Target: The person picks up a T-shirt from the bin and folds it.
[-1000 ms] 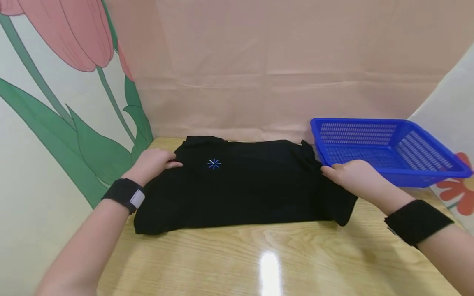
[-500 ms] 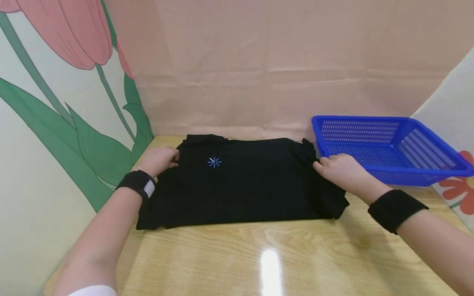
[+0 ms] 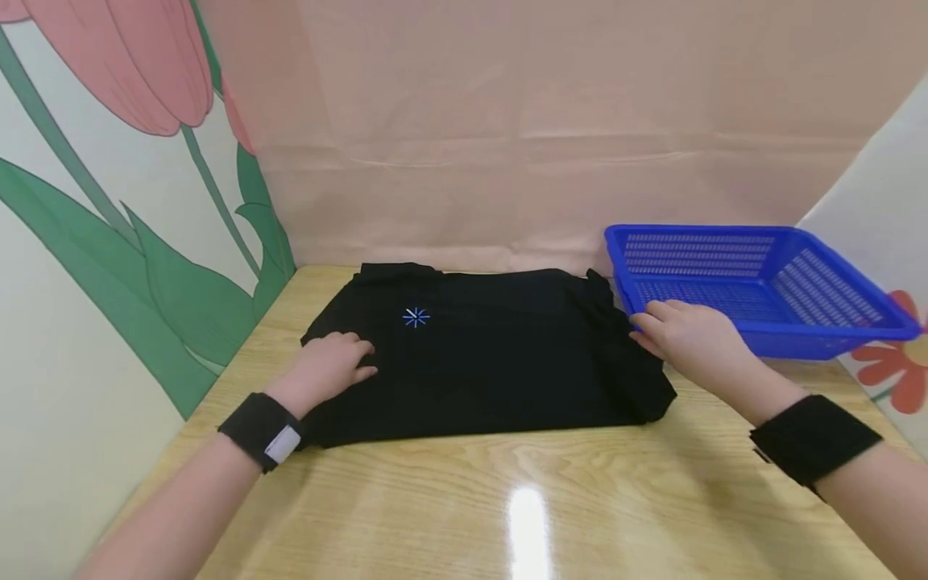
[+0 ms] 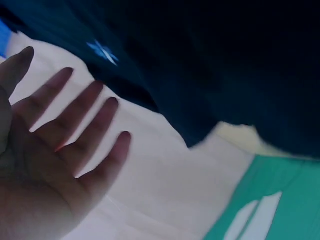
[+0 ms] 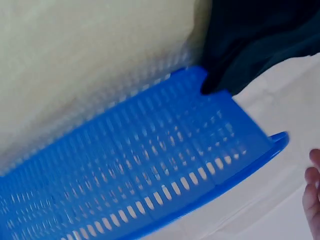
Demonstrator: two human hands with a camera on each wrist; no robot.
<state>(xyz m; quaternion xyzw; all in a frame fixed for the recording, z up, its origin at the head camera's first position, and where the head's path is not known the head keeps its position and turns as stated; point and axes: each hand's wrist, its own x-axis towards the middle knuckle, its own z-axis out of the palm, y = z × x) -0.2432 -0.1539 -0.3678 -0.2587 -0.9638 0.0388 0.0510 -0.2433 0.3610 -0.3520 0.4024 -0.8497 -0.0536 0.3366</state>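
Note:
A black shirt (image 3: 478, 354) with a small blue and white starburst mark lies spread flat, its right side bunched. My left hand (image 3: 329, 366) is over the shirt's left side, fingers apart and relaxed. In the left wrist view, those spread fingers (image 4: 90, 120) hold nothing and the dark cloth (image 4: 200, 65) lies beyond them. My right hand (image 3: 689, 338) is at the shirt's right edge, its fingertips loosely bent beside the cloth. Only a few right fingers (image 5: 312, 180) show at the edge of the right wrist view, with no cloth between them.
A blue perforated plastic basket (image 3: 797, 342) stands at the back right, close to the shirt and behind my right hand. The wood-grain table (image 3: 435, 507) extends in front. A pink backdrop (image 3: 507, 161) and a tulip-printed panel (image 3: 87, 322) border the table.
My left hand has let go of the shirt's left edge and come nearer, its fingers spreading. My right hand moved left, then back right, loosening off the cloth. The shirt's right corner has settled inward.

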